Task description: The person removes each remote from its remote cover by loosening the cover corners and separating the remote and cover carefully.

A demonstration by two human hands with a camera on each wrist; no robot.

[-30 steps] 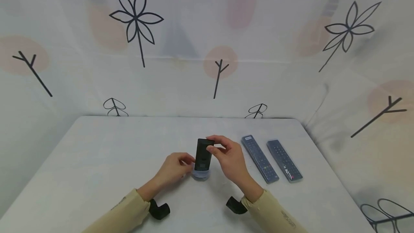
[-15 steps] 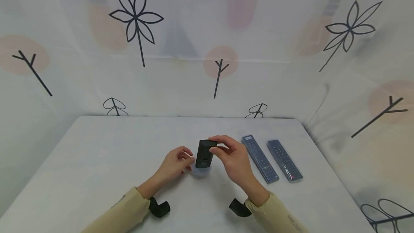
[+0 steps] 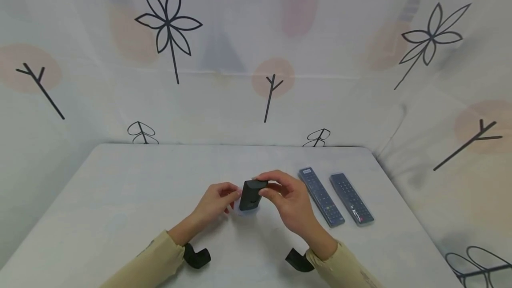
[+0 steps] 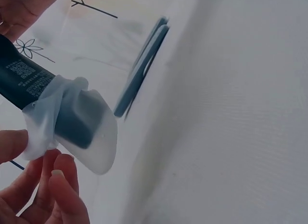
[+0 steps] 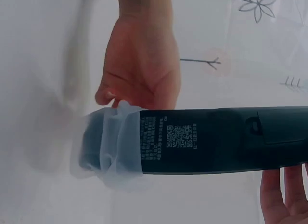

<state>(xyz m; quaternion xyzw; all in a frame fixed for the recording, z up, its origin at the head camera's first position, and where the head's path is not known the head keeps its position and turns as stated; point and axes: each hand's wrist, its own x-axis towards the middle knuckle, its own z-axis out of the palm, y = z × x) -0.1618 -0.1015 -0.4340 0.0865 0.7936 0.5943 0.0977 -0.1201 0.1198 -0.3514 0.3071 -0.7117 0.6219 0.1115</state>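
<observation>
Grips a black remote (image 3: 249, 197) in the right hand (image 3: 291, 197) and, with the left hand (image 3: 212, 201), pinches its bunched cover (image 4: 45, 127), best eased evenly, near 2 remotes (image 3: 321, 197) at 3 o'clock.

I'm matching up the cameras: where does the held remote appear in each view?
Head: held remote, below centre.
Left wrist: held remote, from the left edge, slanting down rightward.
Right wrist: held remote, just below mid-height, reaching the right edge.
Shared landmark: the translucent sleeve around one end.
</observation>
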